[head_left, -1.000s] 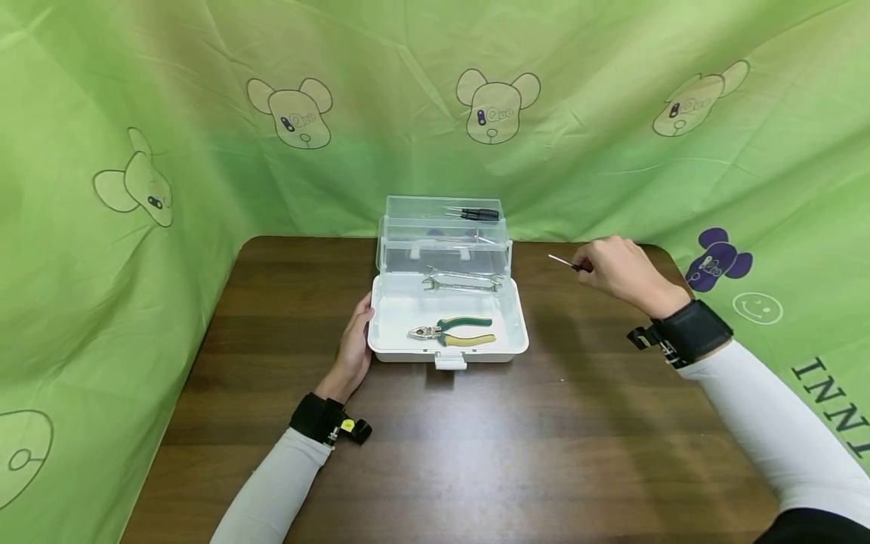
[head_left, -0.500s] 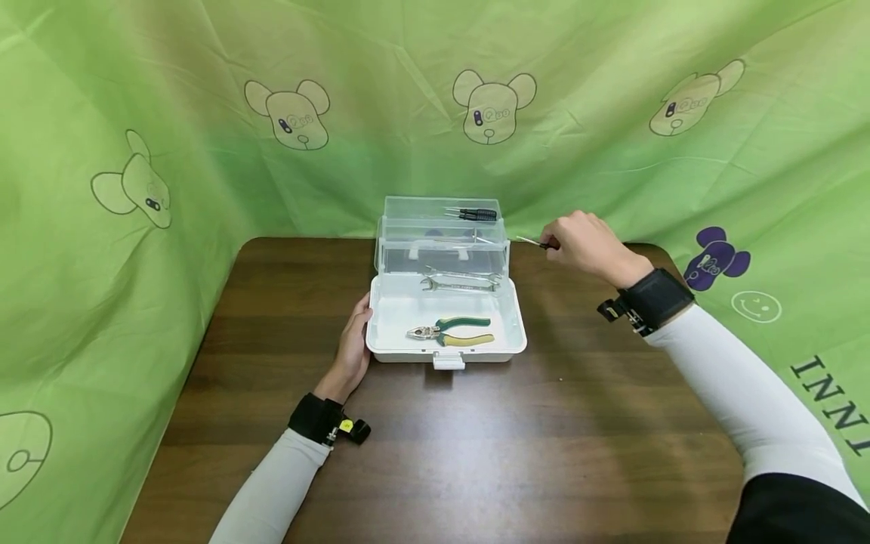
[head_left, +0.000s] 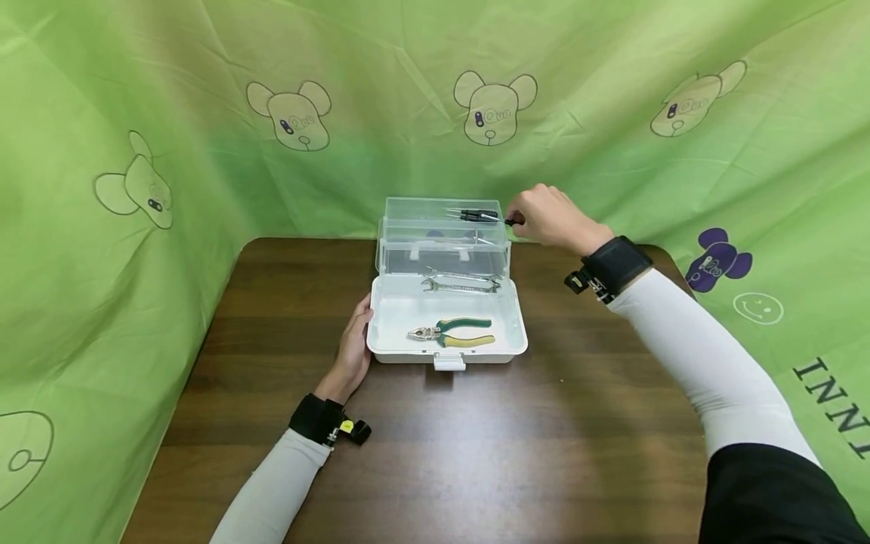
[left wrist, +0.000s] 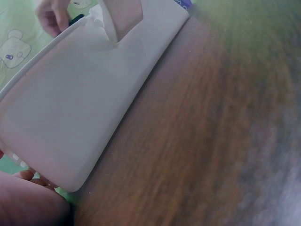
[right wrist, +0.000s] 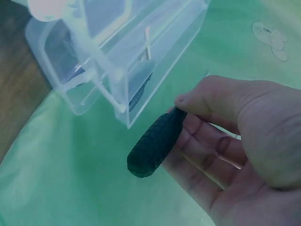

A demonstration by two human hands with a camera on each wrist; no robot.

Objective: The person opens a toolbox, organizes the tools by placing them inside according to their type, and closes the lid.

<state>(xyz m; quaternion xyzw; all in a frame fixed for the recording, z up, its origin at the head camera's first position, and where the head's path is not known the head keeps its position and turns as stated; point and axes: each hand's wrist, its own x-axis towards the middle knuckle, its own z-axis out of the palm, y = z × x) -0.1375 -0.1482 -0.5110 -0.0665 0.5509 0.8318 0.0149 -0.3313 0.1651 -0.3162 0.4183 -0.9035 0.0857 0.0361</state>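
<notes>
A white toolbox (head_left: 445, 357) with clear raised trays stands open on the table in the head view. At its left side, my left hand (head_left: 353, 344) grips the wall, thumb at the rim. My right hand (head_left: 553, 215) is up beside the right end of the top tray (head_left: 414, 208), pinching a black-handled screwdriver (right wrist: 153, 146) between thumb and fingers near the neck of the handle. Its shank points toward the tray in the head view. Black-handled screwdrivers (head_left: 479, 216) lie in that tray. Pliers (head_left: 451, 332) with green and yellow handles rest in the box bottom, below wrenches (head_left: 462, 286).
The box's white front latch (head_left: 449, 363) hangs toward me. A thin metal tool (head_left: 478, 236) shows in the middle tray. The brown wooden table (head_left: 442, 468) ends at a green cloth (head_left: 394, 113) behind and at both sides.
My right hand has moved left and farther back with the screwdriver, from over the table's right side to the top tray's end. The left hand and toolbox have stayed put.
</notes>
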